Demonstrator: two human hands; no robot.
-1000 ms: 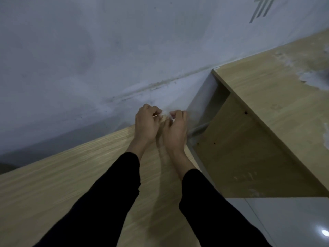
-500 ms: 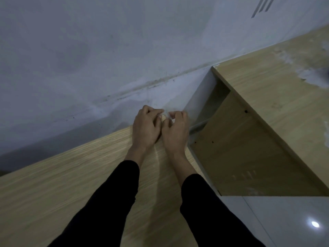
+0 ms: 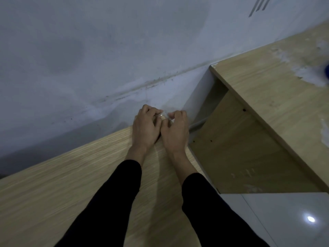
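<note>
From the head camera, both hands meet at the far edge of a wooden board (image 3: 71, 184), where the board stops just short of a grey-blue wall (image 3: 106, 50). The left hand (image 3: 145, 125) and right hand (image 3: 175, 130) sit side by side with knuckles touching and fingers curled inward. Between their fingertips they pinch a small clear piece (image 3: 164, 115). It glints, but is too small and too hidden to identify. It is held just above the board's far edge and close to the wall. Black sleeves (image 3: 114, 202) cover both forearms.

A dark strip of shadow runs between the board's far edge and the wall on the left. The board's right edge passes directly under the right wrist, and beyond it the surface drops away. The board stretches wide and bare to the left of the hands.

An open wooden cabinet frame (image 3: 240, 148) stands just right of the hands. Its top panel (image 3: 267, 77) slants towards the wall and carries white smears (image 3: 309, 75). Inside the frame are a bare inner panel with a few small dark holes and a pale bar (image 3: 197, 124) at the back, near the right hand. A blue thing (image 3: 327, 72) is cut off by the right border. Glossy floor tiles (image 3: 284, 220) show below the frame.
</note>
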